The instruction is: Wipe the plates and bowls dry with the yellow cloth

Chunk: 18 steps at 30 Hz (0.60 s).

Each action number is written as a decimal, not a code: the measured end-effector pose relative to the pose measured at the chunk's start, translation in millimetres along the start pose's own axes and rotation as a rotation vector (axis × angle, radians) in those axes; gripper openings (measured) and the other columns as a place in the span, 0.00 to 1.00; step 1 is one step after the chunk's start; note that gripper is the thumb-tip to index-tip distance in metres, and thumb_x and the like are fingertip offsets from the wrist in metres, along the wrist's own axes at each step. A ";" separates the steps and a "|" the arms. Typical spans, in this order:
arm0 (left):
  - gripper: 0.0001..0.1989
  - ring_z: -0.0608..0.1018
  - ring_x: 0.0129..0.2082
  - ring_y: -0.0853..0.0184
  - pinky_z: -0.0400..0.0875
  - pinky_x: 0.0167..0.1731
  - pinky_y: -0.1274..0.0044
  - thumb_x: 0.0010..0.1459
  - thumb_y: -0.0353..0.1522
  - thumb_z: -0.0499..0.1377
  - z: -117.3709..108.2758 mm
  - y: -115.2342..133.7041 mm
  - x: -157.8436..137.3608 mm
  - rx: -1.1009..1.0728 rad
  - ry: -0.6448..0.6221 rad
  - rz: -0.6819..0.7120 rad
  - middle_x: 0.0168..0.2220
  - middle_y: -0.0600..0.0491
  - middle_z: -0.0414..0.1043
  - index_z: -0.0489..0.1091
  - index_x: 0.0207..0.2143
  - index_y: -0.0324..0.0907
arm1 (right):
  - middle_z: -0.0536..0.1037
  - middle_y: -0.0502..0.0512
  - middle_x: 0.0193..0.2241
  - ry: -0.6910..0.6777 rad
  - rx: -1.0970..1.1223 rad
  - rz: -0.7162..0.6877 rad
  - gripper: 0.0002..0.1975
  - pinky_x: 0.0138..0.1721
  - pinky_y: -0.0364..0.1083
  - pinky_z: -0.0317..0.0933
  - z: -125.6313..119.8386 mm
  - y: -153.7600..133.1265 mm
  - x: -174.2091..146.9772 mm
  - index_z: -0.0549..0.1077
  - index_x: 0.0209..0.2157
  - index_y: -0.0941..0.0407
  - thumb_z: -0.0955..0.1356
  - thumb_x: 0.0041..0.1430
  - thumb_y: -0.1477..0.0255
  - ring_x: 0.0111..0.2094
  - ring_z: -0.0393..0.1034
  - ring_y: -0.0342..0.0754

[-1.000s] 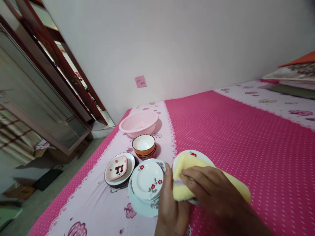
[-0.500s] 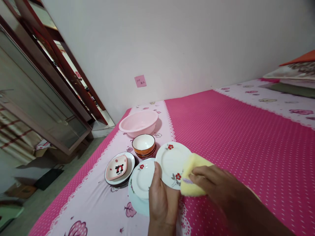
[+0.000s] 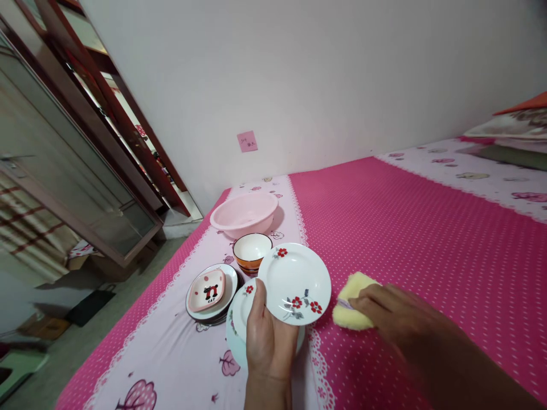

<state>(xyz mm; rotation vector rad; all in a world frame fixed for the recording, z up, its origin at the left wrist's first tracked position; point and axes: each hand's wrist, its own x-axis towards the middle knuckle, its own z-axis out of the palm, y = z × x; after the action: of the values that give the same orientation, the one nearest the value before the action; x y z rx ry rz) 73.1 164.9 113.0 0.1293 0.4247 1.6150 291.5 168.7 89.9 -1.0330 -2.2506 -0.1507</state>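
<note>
My left hand (image 3: pixel 271 339) grips a white plate (image 3: pixel 294 279) with red flowers by its lower left rim, thumb on top. The plate is raised and tilted toward me. To its right, my right hand (image 3: pixel 388 310) pinches a folded yellow cloth (image 3: pixel 355 302), apart from the plate's rim. Below and behind the left hand lie another flowered plate (image 3: pixel 241 307) and a pale greenish plate (image 3: pixel 236 344) under it, both partly hidden. Behind the held plate stand stacked orange bowls (image 3: pixel 252 263) with white insides.
A pink basin (image 3: pixel 243 213) sits near the wall. On the left, a square pink cat dish (image 3: pixel 207 290) rests on stacked dark-rimmed plates (image 3: pixel 231 285). Everything stands on a pink patterned bedspread (image 3: pixel 384 228), whose left edge drops to the floor.
My right hand has drawn the yellow cloth off the plate, moving right. My left hand has shifted slightly left with the plate, whose lower flowers now show fully.
</note>
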 end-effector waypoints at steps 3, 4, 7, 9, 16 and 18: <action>0.21 0.73 0.63 0.54 0.59 0.68 0.55 0.72 0.38 0.50 -1.6 1.6 -0.7 -0.011 0.002 -0.005 0.60 0.45 0.74 0.70 0.63 0.46 | 0.77 0.55 0.36 -0.022 -0.004 0.009 0.22 0.36 0.50 0.61 3.4 -2.3 0.6 0.73 0.48 0.52 0.59 0.61 0.86 0.35 0.71 0.53; 0.21 0.73 0.63 0.54 0.58 0.68 0.54 0.72 0.38 0.51 -2.5 2.1 -0.7 -0.012 -0.005 -0.003 0.60 0.45 0.75 0.69 0.63 0.46 | 0.77 0.56 0.36 -0.014 0.000 0.006 0.21 0.36 0.51 0.62 4.1 -2.1 0.4 0.73 0.48 0.52 0.59 0.62 0.85 0.35 0.71 0.53; 0.21 0.74 0.62 0.54 0.58 0.68 0.54 0.72 0.38 0.51 -5.5 3.0 0.2 -0.015 -0.019 0.010 0.60 0.45 0.75 0.69 0.64 0.47 | 0.77 0.57 0.38 0.010 0.021 0.003 0.19 0.38 0.53 0.64 3.5 1.2 -0.9 0.72 0.50 0.53 0.59 0.64 0.84 0.37 0.71 0.54; 0.21 0.75 0.62 0.55 0.58 0.68 0.53 0.72 0.37 0.51 -6.9 3.1 1.2 -0.009 -0.021 0.019 0.59 0.45 0.75 0.69 0.63 0.48 | 0.78 0.57 0.39 0.018 0.017 0.021 0.19 0.38 0.53 0.65 1.4 3.4 -1.1 0.72 0.51 0.54 0.59 0.65 0.83 0.38 0.72 0.54; 0.20 0.73 0.63 0.53 0.60 0.67 0.54 0.72 0.38 0.52 -7.7 3.3 4.3 0.036 -0.028 0.026 0.60 0.45 0.75 0.72 0.61 0.45 | 0.77 0.55 0.34 0.016 -0.039 0.018 0.15 0.38 0.53 0.65 17.9 -3.0 1.6 0.73 0.43 0.54 0.60 0.63 0.83 0.34 0.71 0.53; 0.20 0.73 0.63 0.53 0.60 0.67 0.54 0.72 0.38 0.53 -7.1 2.9 4.1 0.043 -0.014 0.024 0.60 0.45 0.75 0.72 0.61 0.44 | 0.77 0.54 0.34 0.030 -0.033 -0.023 0.14 0.37 0.52 0.66 32.0 -6.0 -0.2 0.73 0.41 0.53 0.61 0.62 0.83 0.33 0.71 0.52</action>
<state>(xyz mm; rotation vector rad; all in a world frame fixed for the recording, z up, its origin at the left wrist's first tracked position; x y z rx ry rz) 67.6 167.4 106.8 0.1787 0.4486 1.6277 271.0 175.8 65.7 -1.0160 -2.2406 -0.2127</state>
